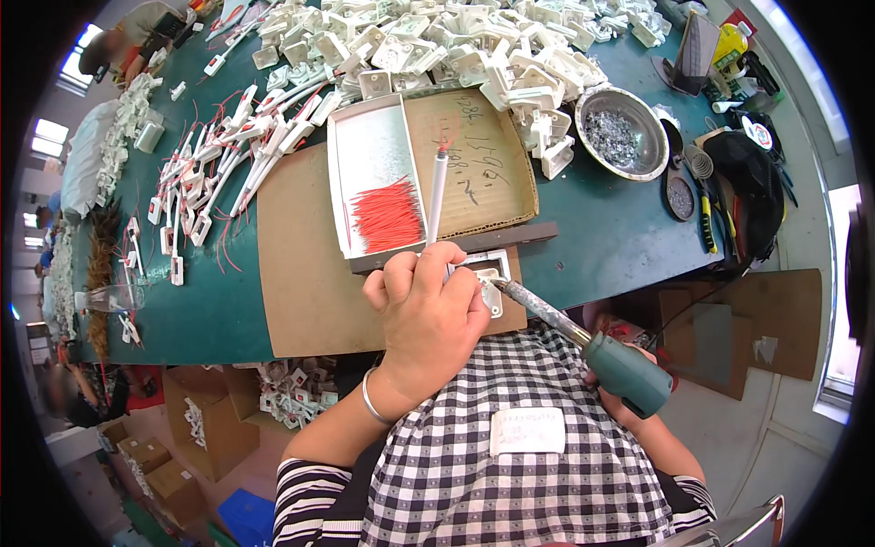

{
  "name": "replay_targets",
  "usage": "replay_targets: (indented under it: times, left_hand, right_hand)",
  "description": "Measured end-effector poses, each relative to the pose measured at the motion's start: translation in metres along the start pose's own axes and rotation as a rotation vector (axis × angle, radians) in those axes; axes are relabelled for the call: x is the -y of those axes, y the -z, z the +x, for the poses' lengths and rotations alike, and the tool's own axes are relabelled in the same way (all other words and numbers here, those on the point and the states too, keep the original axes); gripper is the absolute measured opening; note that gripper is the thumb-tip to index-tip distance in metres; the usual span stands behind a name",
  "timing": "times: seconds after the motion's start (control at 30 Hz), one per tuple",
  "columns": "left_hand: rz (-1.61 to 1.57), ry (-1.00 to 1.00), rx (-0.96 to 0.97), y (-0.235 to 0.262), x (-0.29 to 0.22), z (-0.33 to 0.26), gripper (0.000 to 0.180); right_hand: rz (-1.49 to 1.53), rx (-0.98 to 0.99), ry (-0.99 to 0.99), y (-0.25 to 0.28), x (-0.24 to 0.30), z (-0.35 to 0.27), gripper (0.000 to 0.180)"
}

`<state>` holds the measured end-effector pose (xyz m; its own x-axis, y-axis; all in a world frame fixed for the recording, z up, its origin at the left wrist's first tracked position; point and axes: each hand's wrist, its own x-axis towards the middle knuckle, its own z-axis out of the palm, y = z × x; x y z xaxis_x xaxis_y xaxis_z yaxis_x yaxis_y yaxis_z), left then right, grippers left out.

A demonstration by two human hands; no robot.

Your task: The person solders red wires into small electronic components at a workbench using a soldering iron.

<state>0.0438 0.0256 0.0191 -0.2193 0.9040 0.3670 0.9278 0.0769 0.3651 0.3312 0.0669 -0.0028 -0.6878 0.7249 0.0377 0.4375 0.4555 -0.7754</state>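
Observation:
My left hand point(421, 314) is closed over a white plastic piece with a slim white tube point(437, 196) rising from it, thin red wire ends at its tip. Just right of my fingertips a small white plastic housing point(493, 296) shows. My right hand point(616, 406), partly hidden, grips the green handle of a soldering iron point(631, 372). The iron's metal tip meets the white housing beside my left fingers; whether solder is there I cannot make out. Beyond my left hand, short red wires point(387, 217) lie bunched in a white-lined shallow box point(342, 201).
Cardboard point(301, 273) lies under the work, with a dark bar point(510, 237) along the box. A heap of white housings point(410, 46) fills the back. Tubed pieces with red wires point(219, 164) lie left. A metal bowl point(650, 150) and pliers point(707, 219) are right.

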Motion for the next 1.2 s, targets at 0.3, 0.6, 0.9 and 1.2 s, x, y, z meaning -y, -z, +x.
replay_targets:
  times: [0.3,0.6,0.9,1.2]
  left_hand:
    - [-0.017,-0.018,-0.021,-0.003,0.002,0.000,0.014]
    - [-0.017,-0.028,-0.025,-0.003,0.001,0.001,0.015]
    - [-0.008,-0.034,-0.029,-0.004,0.001,0.001,0.015]
    - [0.011,-0.043,-0.023,-0.003,0.001,0.002,0.013]
  right_hand:
    - [-0.195,0.024,0.103,0.001,0.007,0.009,0.026]
    - [-0.263,0.033,0.132,0.003,0.015,0.014,0.026]
    - [-0.285,0.034,0.156,0.005,0.019,0.015,0.025]
    - [-0.143,-0.006,-0.013,0.002,0.010,0.007,0.028]
